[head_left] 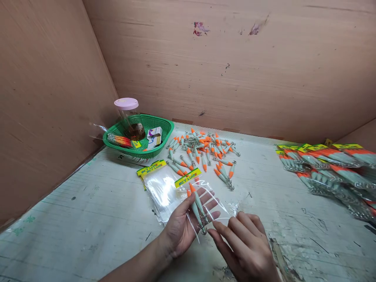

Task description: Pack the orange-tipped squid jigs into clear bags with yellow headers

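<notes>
Two orange-tipped grey lures [195,201] lie in a clear yellow-topped bag [188,178] (on the open left hand [180,229]); the right hand [246,246] touches it, grip hidden. Full packs [329,166] piled; many loose lures [205,150] left.

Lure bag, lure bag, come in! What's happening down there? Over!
Left hand flat under clear bag, two lures inside. Right hand fingertips at bag's lower end. Loose lures piled beyond, none in the way.

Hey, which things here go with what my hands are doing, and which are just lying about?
In hand: clear bag, bagged lures, left hand under it, right hand at its mouth, loose lures, empty bags, filled packs.
Lying about: green basket, pink-lidded jar, small boxes.
</notes>
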{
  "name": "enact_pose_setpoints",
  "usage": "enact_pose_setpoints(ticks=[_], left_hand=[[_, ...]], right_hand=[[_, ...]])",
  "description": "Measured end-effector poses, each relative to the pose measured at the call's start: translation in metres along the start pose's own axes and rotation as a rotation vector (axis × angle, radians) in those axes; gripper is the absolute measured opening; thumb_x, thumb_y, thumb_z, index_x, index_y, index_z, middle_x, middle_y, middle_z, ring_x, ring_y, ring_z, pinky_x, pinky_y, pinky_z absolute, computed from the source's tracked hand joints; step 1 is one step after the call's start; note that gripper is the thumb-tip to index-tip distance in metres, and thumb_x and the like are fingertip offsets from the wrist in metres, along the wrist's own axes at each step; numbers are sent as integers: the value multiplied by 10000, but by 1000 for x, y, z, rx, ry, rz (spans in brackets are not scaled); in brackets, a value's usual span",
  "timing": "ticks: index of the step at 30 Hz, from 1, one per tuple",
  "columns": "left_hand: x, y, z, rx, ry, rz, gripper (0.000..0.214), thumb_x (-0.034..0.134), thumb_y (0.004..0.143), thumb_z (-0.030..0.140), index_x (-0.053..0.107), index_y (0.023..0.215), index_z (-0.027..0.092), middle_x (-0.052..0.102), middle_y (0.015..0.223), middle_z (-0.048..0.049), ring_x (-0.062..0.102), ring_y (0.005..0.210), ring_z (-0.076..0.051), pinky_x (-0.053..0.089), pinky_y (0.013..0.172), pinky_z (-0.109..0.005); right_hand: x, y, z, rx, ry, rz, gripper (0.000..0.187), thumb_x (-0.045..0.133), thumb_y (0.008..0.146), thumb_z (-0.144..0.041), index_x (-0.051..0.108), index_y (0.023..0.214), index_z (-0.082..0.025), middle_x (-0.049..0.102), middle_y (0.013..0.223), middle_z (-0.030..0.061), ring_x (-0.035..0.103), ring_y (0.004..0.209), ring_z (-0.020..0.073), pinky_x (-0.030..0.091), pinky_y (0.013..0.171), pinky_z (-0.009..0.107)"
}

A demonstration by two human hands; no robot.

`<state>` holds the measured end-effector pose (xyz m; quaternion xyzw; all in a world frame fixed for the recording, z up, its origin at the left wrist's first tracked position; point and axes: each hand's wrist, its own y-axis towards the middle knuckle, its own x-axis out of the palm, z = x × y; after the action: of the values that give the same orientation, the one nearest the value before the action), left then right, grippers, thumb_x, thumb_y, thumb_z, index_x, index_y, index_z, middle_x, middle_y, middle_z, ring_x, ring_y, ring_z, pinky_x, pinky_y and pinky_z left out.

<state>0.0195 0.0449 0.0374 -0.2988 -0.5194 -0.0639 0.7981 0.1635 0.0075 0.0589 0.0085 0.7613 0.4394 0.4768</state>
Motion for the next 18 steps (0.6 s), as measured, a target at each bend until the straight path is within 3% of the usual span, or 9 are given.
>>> enact_pose_setpoints(ticks=[3,6,11,18], left_hand=[[0,0,0,-1,-18,0,377,508,874,241,500,1205,61,603,1220,-174,587,1095,-298,461,953,-426],[1,-1,1,16,-5,2,381,496,880,239,478,1222,72,602,1224,-169,590,1092,-299,469,945,-426],[3,-4,-1,-28,68,-2,403,514,874,242,452,1231,67,618,1194,-181,603,1067,-311,480,928,-435],[1,-4,-5,-24,155,-3,349,537,846,214,522,1156,53,653,1131,-186,639,998,-307,496,898,-421]], right_hand=[[0,-5,-2,-14,9,-51,275,539,838,-92,591,1109,-88,577,710,56,478,673,171,382,602,303],[1,-10,-3,18,43,-140,404,486,845,-67,518,1246,-101,598,910,107,515,789,189,434,669,309],[-1,-8,-1,-28,-132,-114,341,477,861,-116,583,1184,-133,566,801,78,462,695,179,349,624,322],[-2,-7,1,-23,-193,-115,298,445,882,-121,606,1132,-139,541,735,53,457,696,178,294,676,339]])
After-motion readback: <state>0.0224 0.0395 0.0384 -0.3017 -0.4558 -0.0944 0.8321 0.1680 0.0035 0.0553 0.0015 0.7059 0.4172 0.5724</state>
